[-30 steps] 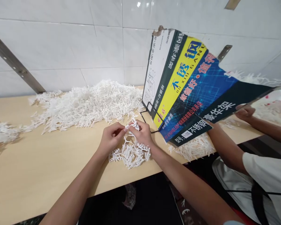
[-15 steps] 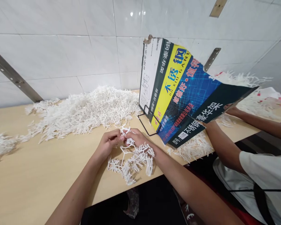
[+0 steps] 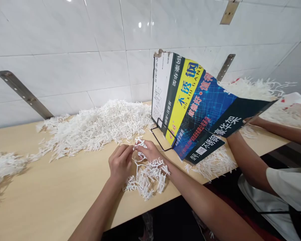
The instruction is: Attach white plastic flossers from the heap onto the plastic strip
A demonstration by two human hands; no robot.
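My right hand (image 3: 150, 152) is closed on a white plastic branching strand (image 3: 146, 180). Its many thin tips hang down past the wrist and rest over the table. Close against it on the left, my left hand (image 3: 120, 161) has its fingers pinched together at the strand's upper end. Its fingertips are partly hidden, so any small piece in them does not show. Behind both hands lies a wide heap of small white plastic sprigs (image 3: 97, 130) along the wall. A smaller heap (image 3: 5, 167) lies at the left edge.
A printed cardboard panel (image 3: 190, 110) stands upright in a black wire stand (image 3: 163, 147) on the wooden table (image 3: 52, 197). Beyond it, a co-worker's arm (image 3: 251, 160) reaches in among more white sprigs (image 3: 215, 164). Metal brackets (image 3: 27, 95) are on the tiled wall.
The view has tilted up and shifted slightly left. My left hand has turned with its back upward, and its fingers have drawn slightly away from the right hand's. The right hand still grips the strand.
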